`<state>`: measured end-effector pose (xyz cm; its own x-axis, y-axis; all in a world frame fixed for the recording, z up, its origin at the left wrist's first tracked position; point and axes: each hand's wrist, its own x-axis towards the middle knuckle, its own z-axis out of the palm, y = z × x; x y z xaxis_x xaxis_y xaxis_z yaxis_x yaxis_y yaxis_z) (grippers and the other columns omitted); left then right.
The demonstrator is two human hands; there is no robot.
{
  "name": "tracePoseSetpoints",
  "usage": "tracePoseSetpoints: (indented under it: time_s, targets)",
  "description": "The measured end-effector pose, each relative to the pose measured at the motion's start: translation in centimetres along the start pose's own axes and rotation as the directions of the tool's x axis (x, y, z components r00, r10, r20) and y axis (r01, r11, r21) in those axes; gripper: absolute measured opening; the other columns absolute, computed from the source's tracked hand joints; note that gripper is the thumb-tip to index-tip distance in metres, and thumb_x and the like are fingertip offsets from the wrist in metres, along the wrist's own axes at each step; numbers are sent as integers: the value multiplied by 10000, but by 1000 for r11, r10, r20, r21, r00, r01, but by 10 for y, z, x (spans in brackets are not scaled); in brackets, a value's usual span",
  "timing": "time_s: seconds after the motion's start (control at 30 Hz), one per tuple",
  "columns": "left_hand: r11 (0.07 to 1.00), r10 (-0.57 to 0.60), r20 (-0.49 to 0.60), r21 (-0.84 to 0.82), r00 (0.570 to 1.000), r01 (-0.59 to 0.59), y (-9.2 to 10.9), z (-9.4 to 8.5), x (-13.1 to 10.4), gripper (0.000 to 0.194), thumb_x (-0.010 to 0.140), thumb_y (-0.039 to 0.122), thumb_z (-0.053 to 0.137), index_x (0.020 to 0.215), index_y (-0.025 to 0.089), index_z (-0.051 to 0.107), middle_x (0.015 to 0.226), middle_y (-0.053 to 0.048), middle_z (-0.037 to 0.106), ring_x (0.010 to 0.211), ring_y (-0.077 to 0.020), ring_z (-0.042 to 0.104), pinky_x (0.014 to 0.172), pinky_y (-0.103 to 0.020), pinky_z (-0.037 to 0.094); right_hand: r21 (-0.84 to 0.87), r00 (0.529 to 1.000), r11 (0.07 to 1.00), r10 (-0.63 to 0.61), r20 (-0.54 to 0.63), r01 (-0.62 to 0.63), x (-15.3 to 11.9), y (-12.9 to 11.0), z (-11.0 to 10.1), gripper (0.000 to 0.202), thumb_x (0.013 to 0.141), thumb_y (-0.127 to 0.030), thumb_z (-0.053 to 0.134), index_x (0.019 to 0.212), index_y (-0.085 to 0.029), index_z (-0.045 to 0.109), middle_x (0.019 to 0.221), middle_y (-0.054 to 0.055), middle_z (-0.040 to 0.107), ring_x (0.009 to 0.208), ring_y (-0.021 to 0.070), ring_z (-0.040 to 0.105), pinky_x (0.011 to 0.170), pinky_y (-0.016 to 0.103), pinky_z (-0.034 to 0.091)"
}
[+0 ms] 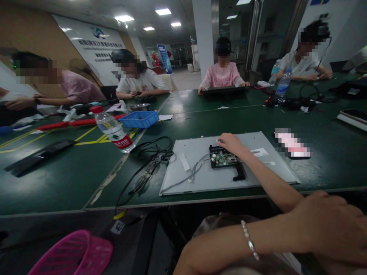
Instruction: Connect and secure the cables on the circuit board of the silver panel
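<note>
A: Thoughts on this panel (218,180)? Lying flat on the bench (243,124), just below the right hand (231,144).

B: Probably fairly light for its width. Thin, looks stiff, likely sheet metal on the back, so maybe a bit of flex if lifted by one corner. Smooth too, so could be slippery.

A: Fragile?

B: Would bet on yes, mostly around the green board (223,159), just on the near side of the right hand. Bare parts there, so no pressing. Same caution for the grey cable (196,167), trailing off left of that hand. Easy to snag, at a guess.

A: Where to grab, then?

B: By the two short edges, well out to either side of the right hand. Wouldn't trust the black bracket (240,172) as a handle, probably just plastic.

A: And the hands?

B: Right: fingers bent in at the panel's far edge, can't tell if pinching anything. Left hand (335,221): across the right arm, well apart from the panel, fingers hidden, so can't tell if wide or narrow.

A: Looks?

B: Pale grey, rectangular, slight sheen. White strip (184,162) left of the right hand, pale label (259,152) to the right.
</note>
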<state>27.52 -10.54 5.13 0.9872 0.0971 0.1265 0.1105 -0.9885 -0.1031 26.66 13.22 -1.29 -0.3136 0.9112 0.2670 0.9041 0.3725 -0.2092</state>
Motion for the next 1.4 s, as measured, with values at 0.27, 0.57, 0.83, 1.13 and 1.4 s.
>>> tracePoseSetpoints:
  time_s: [0.27, 0.57, 0.83, 1.13, 1.4]
  targets:
    - [717, -689, -337, -189, 641, 671, -94, 16, -105, 185, 923, 284, 444, 966, 168, 581, 1017, -83, 625, 1006, -246, 550, 889, -424, 437, -41, 999, 999, -7, 33, 9, 1, 2, -5, 251, 915, -314, 536, 1057, -183, 696, 1044, 86, 687, 977, 190, 620, 810, 248, 417]
    - [471, -863, -278, -147, 421, 870, -120, 63, -161, 395, 932, 296, 444, 1307, 170, 454, 1387, -120, 484, 1310, -293, 392, 1062, -509, 333, -97, 999, 995, 21, 41, -17, 2, -5, -6, 267, 930, -204, 463, 979, -159, 722, 1027, 132, 696, 966, 222, 638, 806, 283, 435]
    - [486, -865, -229, -162, 446, 859, -120, 64, -165, 445, 934, 343, 440, 1343, 167, 429, 1449, -118, 429, 1347, -279, 363, 1091, -504, 313, -79, 996, 994, 74, -41, -77, -5, 8, -17, 270, 941, -241, 458, 1085, -200, 683, 1108, 85, 682, 1032, 196, 612, 857, 280, 437]
    - [483, -869, -202, -156, 451, 861, -121, 65, -166, 466, 938, 339, 428, 1369, 163, 405, 1469, -124, 405, 1362, -277, 344, 1101, -522, 297, -50, 996, 995, 89, -18, -90, -15, 15, -22, 222, 895, -241, 520, 960, -203, 729, 1018, 72, 715, 941, 203, 641, 770, 273, 453]
    - [492, -863, -216, -157, 456, 857, -120, 64, -166, 469, 938, 320, 422, 1376, 155, 398, 1467, -137, 405, 1361, -281, 347, 1096, -525, 303, 9, 997, 997, 74, -9, -74, -13, 13, -26, 270, 912, -249, 480, 1028, -183, 715, 1070, 76, 706, 1014, 188, 622, 873, 269, 435]
